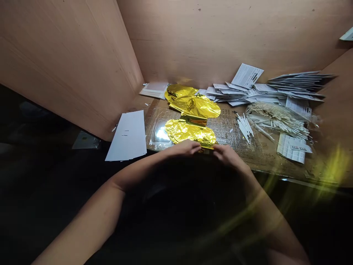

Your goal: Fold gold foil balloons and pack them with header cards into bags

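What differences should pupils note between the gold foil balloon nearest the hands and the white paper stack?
The gold foil balloon is shiny and crinkled; the white paper stack is matt and smooth. The balloon sits at the left hand and right hand; the stack lies apart from them, further left. Both lie flat.

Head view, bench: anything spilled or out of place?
Yes: loose white sticks lie scattered beside the bundle in a clear bag, as if spilled. The paper sheets behind are fanned untidily, with one sheet propped up on the pile.
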